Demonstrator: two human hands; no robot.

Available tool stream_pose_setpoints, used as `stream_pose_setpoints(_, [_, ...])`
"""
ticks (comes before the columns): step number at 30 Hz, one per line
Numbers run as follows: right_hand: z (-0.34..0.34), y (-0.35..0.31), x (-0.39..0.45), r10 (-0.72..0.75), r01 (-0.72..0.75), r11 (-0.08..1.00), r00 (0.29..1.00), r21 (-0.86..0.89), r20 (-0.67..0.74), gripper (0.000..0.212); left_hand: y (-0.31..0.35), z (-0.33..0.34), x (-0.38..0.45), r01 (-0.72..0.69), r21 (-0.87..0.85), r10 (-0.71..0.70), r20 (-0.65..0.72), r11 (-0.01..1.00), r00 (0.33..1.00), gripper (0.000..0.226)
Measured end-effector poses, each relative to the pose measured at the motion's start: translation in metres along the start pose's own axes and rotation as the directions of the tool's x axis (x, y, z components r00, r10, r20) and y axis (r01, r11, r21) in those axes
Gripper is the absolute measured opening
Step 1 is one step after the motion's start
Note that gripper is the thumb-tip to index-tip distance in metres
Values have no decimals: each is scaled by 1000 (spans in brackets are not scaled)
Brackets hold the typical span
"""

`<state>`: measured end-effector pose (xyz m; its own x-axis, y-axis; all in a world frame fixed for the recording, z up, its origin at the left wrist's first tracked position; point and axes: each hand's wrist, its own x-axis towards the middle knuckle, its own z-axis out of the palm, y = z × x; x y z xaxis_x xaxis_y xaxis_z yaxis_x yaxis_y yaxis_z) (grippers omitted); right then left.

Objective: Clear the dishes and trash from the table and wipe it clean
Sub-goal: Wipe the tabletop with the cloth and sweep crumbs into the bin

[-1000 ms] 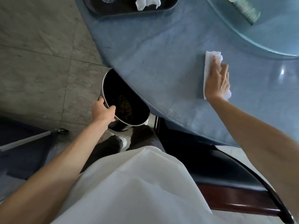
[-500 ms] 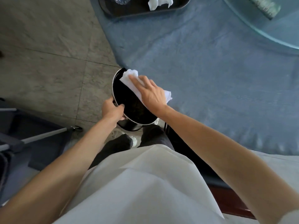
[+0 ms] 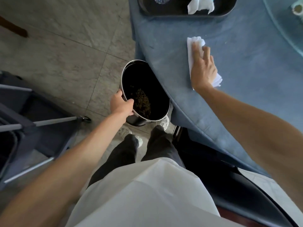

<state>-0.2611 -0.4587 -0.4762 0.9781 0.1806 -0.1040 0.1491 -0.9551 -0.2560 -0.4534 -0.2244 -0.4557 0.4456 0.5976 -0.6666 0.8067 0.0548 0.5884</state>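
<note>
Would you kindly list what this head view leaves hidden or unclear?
- White cloth: its middle lies under the right hand.
- Black tray: far side cut off by the top edge.
- Bin: right rim tucked under the blue table; the debris inside is too dark to identify. The left hand grips its rim.

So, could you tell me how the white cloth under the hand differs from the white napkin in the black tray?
The white cloth lies spread flat on the blue table, while the white napkin sits crumpled and standing up in the black tray. The right hand presses the cloth with straight fingers; nothing touches the napkin. Both are white and look like soft paper or fabric.
</note>
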Motion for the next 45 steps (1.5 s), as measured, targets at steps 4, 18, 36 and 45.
stream_pose_setpoints(4, [12, -30, -14, -133, 136, 990, 989, -46, 64, 83, -1, 0, 2, -5, -39, 5, -1, 999, 1000, 50])
stream_pose_setpoints(18, [17, -99, -89, -427, 424, 888, 904, 177, -22, 64, -21, -17, 8, 66, -71, -66, 7, 995, 998, 39])
stream_pose_setpoints(36, [-1, -48, -58, -104, 103, 994, 994, -26, -45, 58, -58, -26, 29, 81, -71, -79, 33, 994, 996, 50])
stream_pose_setpoints(45, [17, -108, -137, -305, 272, 927, 948, 257, 95, 49, -77, -57, 17, 63, -158, -59, 27, 985, 998, 54])
